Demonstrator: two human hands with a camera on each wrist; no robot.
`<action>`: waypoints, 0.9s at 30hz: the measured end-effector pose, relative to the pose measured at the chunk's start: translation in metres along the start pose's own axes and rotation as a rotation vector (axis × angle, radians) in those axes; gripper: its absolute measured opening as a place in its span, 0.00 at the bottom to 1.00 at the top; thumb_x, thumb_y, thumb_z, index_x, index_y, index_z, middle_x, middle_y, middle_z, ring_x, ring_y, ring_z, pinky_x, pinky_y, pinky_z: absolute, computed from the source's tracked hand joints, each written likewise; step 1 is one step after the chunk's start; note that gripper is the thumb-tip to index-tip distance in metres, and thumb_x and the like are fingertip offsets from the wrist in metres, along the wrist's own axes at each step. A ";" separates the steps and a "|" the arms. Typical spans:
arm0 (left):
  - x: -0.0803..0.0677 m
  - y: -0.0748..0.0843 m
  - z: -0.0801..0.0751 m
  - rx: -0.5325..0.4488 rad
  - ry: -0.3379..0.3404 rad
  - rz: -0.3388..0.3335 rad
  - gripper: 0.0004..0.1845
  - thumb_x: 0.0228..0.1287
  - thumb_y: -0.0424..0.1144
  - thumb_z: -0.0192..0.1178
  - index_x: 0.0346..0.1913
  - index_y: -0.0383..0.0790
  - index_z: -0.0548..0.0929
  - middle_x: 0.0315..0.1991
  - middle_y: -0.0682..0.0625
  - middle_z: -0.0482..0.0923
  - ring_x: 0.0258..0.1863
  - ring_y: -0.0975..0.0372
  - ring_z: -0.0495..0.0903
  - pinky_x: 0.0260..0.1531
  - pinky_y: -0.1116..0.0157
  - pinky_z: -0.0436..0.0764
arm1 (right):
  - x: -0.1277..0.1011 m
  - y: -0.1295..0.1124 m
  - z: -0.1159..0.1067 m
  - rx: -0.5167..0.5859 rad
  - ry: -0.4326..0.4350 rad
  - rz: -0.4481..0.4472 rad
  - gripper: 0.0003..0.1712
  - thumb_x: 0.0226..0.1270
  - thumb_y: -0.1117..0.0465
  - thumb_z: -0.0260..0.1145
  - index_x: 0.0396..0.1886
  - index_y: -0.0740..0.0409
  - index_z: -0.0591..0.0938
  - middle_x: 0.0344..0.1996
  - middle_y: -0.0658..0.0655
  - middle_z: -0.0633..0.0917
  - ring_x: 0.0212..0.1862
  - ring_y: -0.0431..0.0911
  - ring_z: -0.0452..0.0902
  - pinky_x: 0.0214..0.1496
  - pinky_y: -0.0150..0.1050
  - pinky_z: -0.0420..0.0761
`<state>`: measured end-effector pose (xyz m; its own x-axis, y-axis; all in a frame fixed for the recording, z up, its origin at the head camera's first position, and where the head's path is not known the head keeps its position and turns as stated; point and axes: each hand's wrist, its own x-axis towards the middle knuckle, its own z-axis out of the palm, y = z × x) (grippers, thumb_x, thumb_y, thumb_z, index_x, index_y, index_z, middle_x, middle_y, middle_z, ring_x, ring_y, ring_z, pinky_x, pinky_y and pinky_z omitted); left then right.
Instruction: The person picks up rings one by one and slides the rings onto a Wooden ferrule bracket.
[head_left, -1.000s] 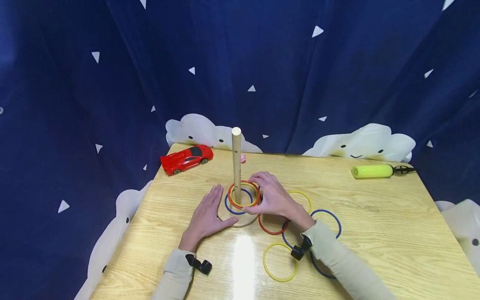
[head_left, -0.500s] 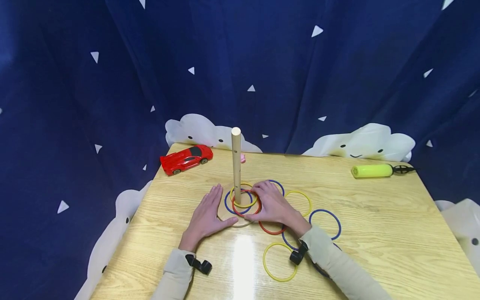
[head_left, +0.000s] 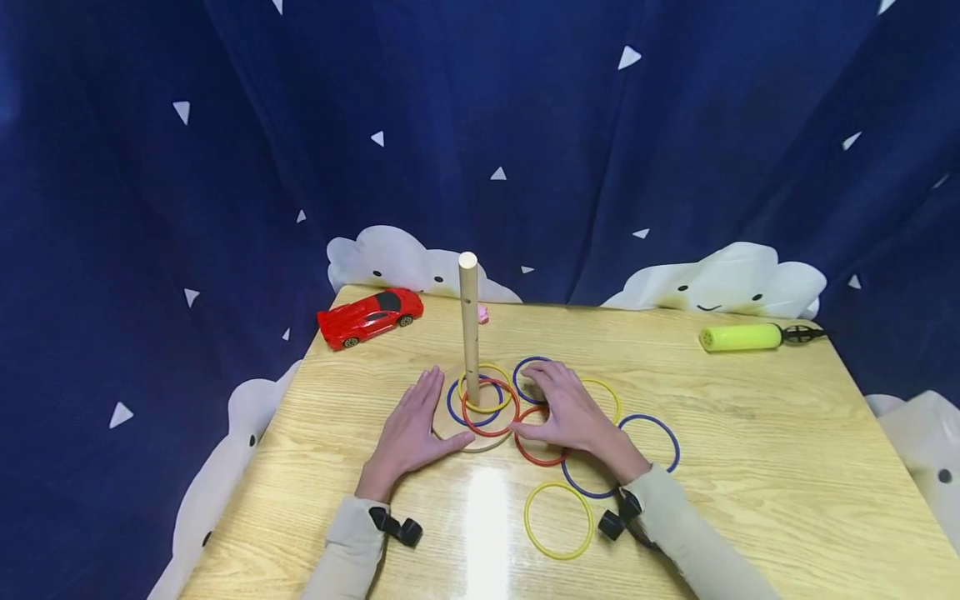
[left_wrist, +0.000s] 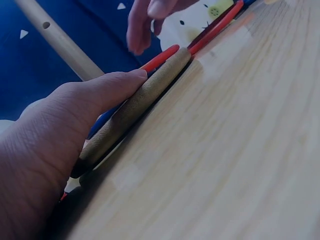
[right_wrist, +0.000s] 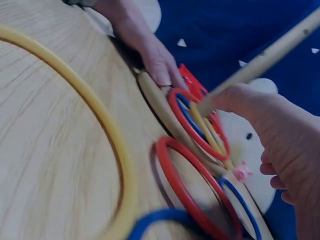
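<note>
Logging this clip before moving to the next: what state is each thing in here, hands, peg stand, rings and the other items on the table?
Left hand: flat, fingers straight, pressed against the base edge.
Right hand: over the loose rings, holding nothing visible.
Peg: upright on its round base.
Rings on peg: three, red, yellow, blue, lying on the base.
Loose rings: flat on the table.
Toy car: on its wheels.
Yellow pump: lying on its side.

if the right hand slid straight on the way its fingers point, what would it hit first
Probably the blue ring lying just ahead of the right hand: its fingertips point up and left across the table toward it. Depth is unclear, so they may already touch.
</note>
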<state>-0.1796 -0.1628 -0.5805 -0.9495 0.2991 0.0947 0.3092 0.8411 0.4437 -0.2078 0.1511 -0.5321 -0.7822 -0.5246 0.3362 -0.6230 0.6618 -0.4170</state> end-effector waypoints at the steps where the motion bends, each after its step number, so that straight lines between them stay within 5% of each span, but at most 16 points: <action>1: 0.000 0.000 0.000 0.000 -0.003 -0.002 0.67 0.54 0.84 0.55 0.86 0.44 0.47 0.86 0.52 0.42 0.85 0.61 0.38 0.83 0.55 0.48 | -0.005 0.002 -0.004 -0.003 0.002 0.017 0.55 0.49 0.31 0.79 0.68 0.64 0.78 0.65 0.61 0.79 0.68 0.57 0.71 0.69 0.58 0.72; 14: 0.000 0.002 -0.001 0.007 -0.002 0.009 0.67 0.55 0.84 0.55 0.85 0.42 0.48 0.86 0.51 0.43 0.85 0.59 0.40 0.83 0.54 0.49 | -0.073 0.038 -0.043 0.002 0.127 0.179 0.55 0.47 0.40 0.85 0.70 0.64 0.75 0.67 0.65 0.77 0.70 0.61 0.68 0.70 0.64 0.66; 27: 0.000 0.001 0.000 0.008 0.006 0.011 0.67 0.55 0.84 0.55 0.85 0.42 0.48 0.86 0.51 0.43 0.85 0.59 0.40 0.82 0.54 0.49 | -0.139 0.071 -0.053 -0.039 0.180 0.332 0.54 0.45 0.42 0.86 0.67 0.68 0.76 0.64 0.69 0.77 0.67 0.66 0.68 0.66 0.67 0.67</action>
<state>-0.1794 -0.1617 -0.5801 -0.9462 0.3058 0.1054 0.3204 0.8413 0.4355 -0.1431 0.2992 -0.5635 -0.9261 -0.1783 0.3324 -0.3327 0.8014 -0.4971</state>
